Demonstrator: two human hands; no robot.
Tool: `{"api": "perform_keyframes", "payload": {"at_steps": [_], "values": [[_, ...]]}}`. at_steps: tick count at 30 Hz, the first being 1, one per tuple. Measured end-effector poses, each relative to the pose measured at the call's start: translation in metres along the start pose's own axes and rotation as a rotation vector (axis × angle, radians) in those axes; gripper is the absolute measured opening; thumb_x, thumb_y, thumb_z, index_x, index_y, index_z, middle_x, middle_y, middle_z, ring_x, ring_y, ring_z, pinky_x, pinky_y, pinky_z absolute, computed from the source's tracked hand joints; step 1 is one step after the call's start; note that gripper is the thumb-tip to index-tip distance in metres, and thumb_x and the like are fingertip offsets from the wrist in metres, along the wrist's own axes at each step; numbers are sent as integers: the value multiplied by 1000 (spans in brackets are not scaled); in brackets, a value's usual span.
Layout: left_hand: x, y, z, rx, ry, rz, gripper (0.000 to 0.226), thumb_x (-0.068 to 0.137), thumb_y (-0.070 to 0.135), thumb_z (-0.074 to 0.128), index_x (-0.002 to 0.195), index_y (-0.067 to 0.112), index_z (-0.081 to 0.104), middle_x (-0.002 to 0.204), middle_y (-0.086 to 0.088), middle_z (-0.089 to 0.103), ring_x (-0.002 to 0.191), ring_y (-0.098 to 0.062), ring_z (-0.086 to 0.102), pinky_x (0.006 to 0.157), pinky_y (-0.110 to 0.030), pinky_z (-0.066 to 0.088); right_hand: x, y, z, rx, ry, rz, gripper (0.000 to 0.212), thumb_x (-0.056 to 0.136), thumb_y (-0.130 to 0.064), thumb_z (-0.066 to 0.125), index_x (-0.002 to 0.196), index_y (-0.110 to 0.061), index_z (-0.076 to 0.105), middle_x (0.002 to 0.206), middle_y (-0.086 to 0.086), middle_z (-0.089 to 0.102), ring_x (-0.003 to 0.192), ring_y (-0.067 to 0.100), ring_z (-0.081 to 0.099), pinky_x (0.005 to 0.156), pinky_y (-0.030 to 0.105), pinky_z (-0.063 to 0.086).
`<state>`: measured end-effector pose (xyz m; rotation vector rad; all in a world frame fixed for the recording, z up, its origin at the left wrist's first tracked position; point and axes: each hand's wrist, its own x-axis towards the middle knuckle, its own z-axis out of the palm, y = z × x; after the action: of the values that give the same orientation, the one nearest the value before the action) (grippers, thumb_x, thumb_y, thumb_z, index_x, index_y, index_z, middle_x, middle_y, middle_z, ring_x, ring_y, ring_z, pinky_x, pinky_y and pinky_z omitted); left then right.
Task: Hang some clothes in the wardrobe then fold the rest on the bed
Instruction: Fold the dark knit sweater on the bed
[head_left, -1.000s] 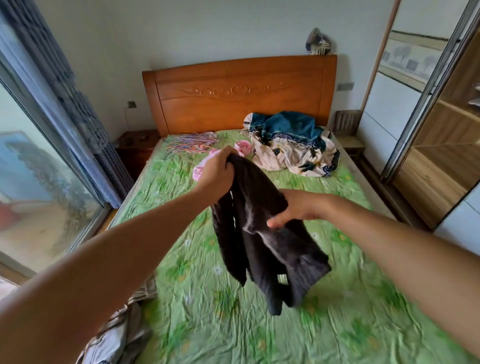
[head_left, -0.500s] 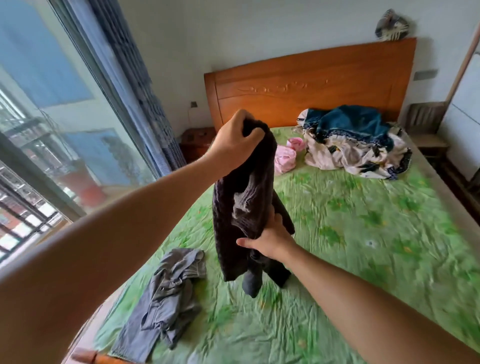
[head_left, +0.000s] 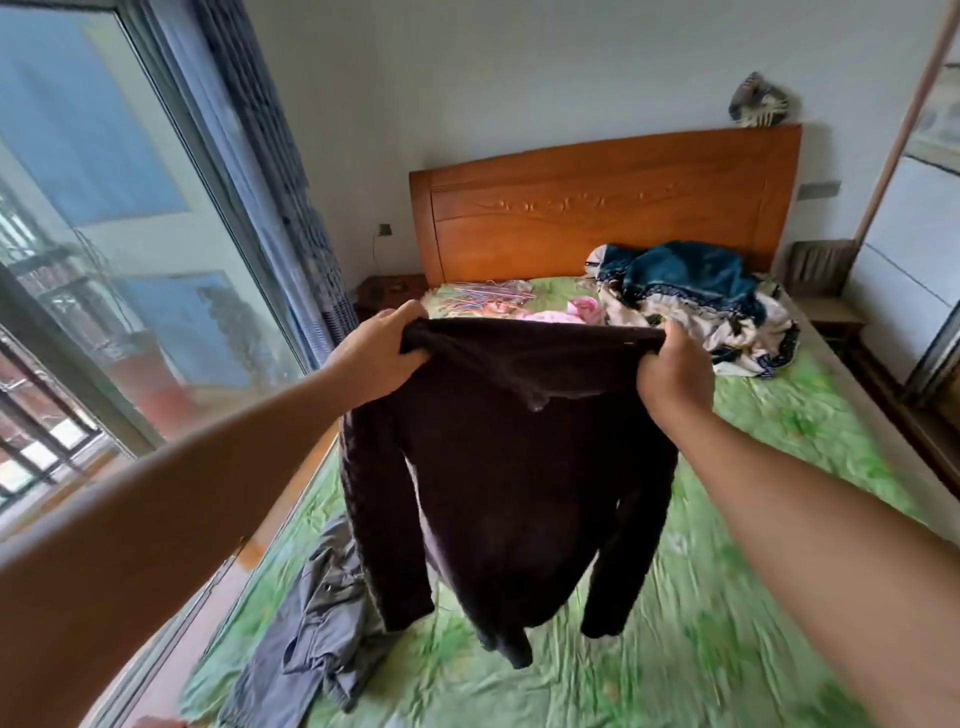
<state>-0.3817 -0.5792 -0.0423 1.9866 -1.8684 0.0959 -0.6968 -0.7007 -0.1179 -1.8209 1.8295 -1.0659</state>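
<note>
A dark long-sleeved sweater (head_left: 514, 467) hangs spread out in the air above the bed (head_left: 727, 597), its sleeves dangling at both sides. My left hand (head_left: 382, 358) grips its top left corner and my right hand (head_left: 675, 371) grips its top right corner, holding the upper edge taut between them. Grey trousers (head_left: 317, 623) lie crumpled on the green sheet at the lower left. A pile of teal and cream clothing (head_left: 696, 296) lies near the headboard. A pink garment (head_left: 582, 310) shows just beyond the sweater's top edge.
Several coloured hangers (head_left: 488, 293) lie by the wooden headboard (head_left: 597, 218). A large window (head_left: 104, 260) with a curtain runs along the left. A nightstand (head_left: 387, 291) stands in the far left corner. The wardrobe's sliding door (head_left: 930, 260) is at the right edge.
The sweater was bunched in my left hand with my right hand lower on it; now both hands hold its top corners and it hangs spread open. The view has shifted a little.
</note>
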Motion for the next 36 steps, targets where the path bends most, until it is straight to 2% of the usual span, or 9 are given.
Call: {"api": "perform_keyframes", "payload": {"at_steps": [7,9,12,14,19,23,29,33,36], "values": [[-33,-11,-6,-90,205,-14,34,90,8,61,120,24,64,107,-4,53,93,-29,56,83,-41,50,-28,1,-75,-405,139,-235,27,94,-23,63,116,-10,53,108,20,66,99,42,65,73,43,49],[-42,-13,-10,-99,214,-10,36,88,3,58,117,22,67,107,-6,57,95,-31,57,83,-42,50,-44,5,-99,-629,71,-396,39,91,-36,68,115,-10,52,106,20,66,94,42,66,74,43,54],[-58,-15,-10,-149,196,-14,36,85,1,55,112,21,66,109,-8,64,99,-35,59,84,-41,49,-66,5,-136,-898,-84,-550,60,92,-60,56,131,-17,43,122,13,62,101,37,66,71,36,46],[-67,-11,-7,-182,178,-34,34,85,2,54,110,21,65,109,-7,64,98,-34,59,84,-40,50,-77,8,-153,-1013,-134,-616,61,91,-59,52,137,-22,35,127,8,57,103,34,64,72,38,46],[-74,6,-9,-202,145,-31,20,87,9,53,99,25,58,93,-4,61,85,-32,57,75,-40,50,-96,20,-167,-948,-132,-534,55,86,-32,59,135,-14,42,127,18,55,105,41,61,79,43,51],[-64,13,-10,-211,145,-21,14,92,17,53,100,26,58,87,-6,62,77,-32,58,68,-38,50,-89,33,-165,-889,12,-406,42,90,-29,65,124,-12,47,115,15,55,97,39,62,71,39,43],[-26,12,18,-187,130,-51,5,93,24,55,94,28,53,80,-5,59,73,-34,56,65,-38,48,-44,62,-136,-567,149,-265,22,91,-12,62,112,-9,57,100,22,64,87,44,63,66,40,47],[5,2,64,-130,62,-115,4,93,26,57,94,27,52,76,-3,55,70,-30,53,62,-35,40,5,92,-87,-282,61,-25,21,96,-16,56,116,-7,58,107,27,65,102,47,62,73,40,42],[25,-10,117,-88,-39,-177,8,91,33,55,87,29,49,74,-2,56,73,-31,57,63,-37,45,40,127,-38,-275,-97,75,24,98,-25,55,117,-9,53,111,27,64,103,46,60,75,43,44]]}}
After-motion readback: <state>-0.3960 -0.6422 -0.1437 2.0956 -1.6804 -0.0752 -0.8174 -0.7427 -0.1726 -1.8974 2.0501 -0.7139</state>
